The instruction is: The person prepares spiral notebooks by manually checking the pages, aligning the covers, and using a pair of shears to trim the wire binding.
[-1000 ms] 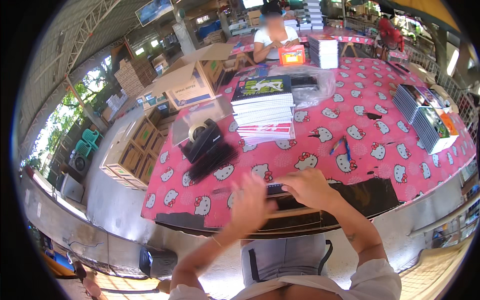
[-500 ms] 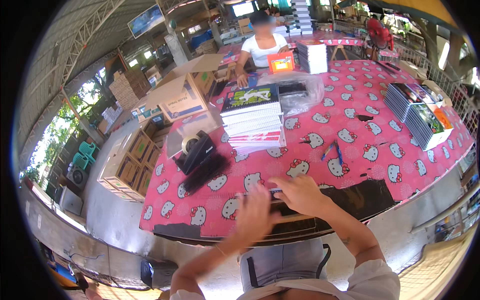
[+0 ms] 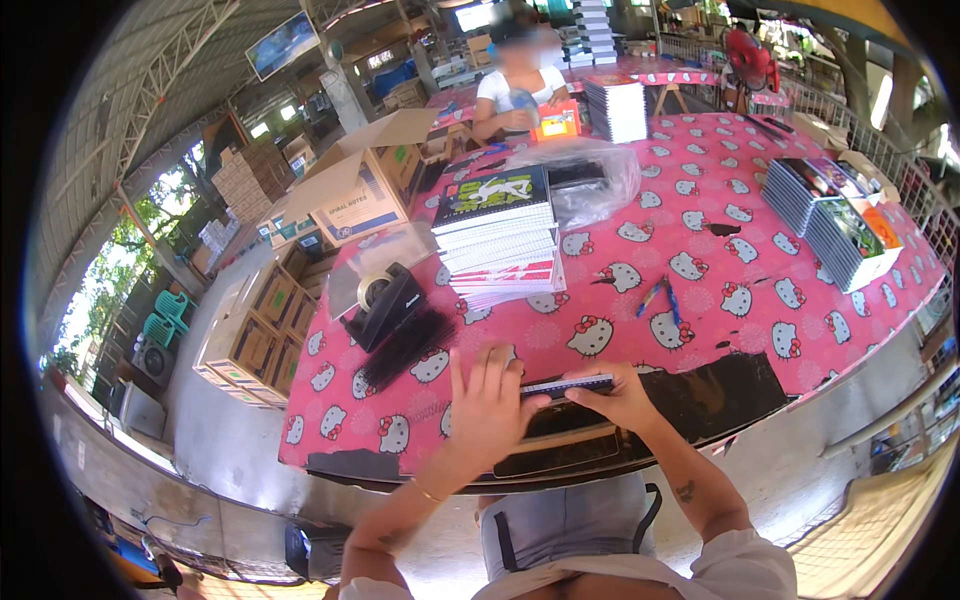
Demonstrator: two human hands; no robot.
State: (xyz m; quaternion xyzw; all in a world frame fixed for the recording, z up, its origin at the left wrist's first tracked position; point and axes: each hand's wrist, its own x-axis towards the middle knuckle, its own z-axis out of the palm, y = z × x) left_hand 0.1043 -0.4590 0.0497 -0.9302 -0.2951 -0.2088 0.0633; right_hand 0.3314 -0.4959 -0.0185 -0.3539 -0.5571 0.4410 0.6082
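Note:
A thin dark notebook [image 3: 568,386] is held edge-on above the near table edge, a row of small white marks along its spine. My right hand [image 3: 622,398] grips its right end, thumb on the near side. My left hand [image 3: 487,410] is at the left end, fingers stretched up and apart, its thumb touching the notebook. Left of my hands lies a bundle of thin black coils [image 3: 408,350], beside a black tape dispenser [image 3: 385,308]. Beyond them stands a stack of spiral notebooks [image 3: 497,235] with a dark, green-printed cover on top.
The pink patterned tablecloth [image 3: 600,300] has black patches along its near edge. A small blue-and-orange tool [image 3: 662,300] lies on it. More notebooks [image 3: 835,225] stand at the right. Open carton [image 3: 365,195] at left; clear plastic [image 3: 610,185] behind the stack. A person [image 3: 520,95] sits opposite.
My left hand, blurred before, is now steadier with its fingers raised and spread. My right hand has moved slightly right and lower, and more of the notebook shows. The person opposite has lifted a hand.

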